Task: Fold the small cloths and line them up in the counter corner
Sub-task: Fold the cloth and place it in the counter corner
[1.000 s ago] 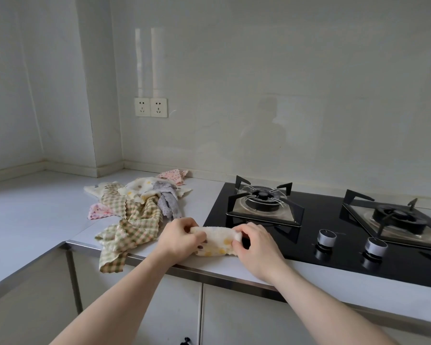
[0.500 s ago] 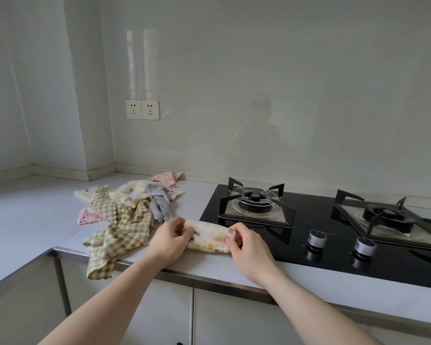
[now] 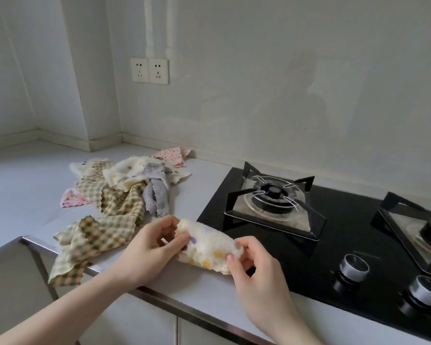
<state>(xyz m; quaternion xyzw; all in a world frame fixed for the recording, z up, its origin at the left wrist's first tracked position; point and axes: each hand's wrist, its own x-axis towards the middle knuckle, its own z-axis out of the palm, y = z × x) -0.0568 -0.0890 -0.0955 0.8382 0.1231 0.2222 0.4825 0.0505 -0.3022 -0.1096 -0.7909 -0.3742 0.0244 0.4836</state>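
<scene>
A small cream cloth with yellow and purple dots [image 3: 208, 247] is folded into a narrow strip near the counter's front edge. My left hand [image 3: 151, 247] pinches its left end and my right hand [image 3: 249, 267] pinches its right end. To the left lies a loose pile: a green checked cloth [image 3: 102, 232], a grey cloth [image 3: 156, 194], a cream dotted cloth [image 3: 127, 174] and two pink patterned cloths [image 3: 173, 155] [image 3: 71, 201]. The counter corner [image 3: 105, 145] is behind the pile.
A black glass gas hob [image 3: 334, 235] with two burners and two knobs [image 3: 351, 270] lies just right of my hands. The checked cloth hangs over the counter's metal front edge [image 3: 38, 245]. A double wall socket [image 3: 149, 70] is above the corner.
My hands have kept hold of the strip's two ends and lifted it slightly off the counter, tilting it. The camera has moved closer and to the left.
</scene>
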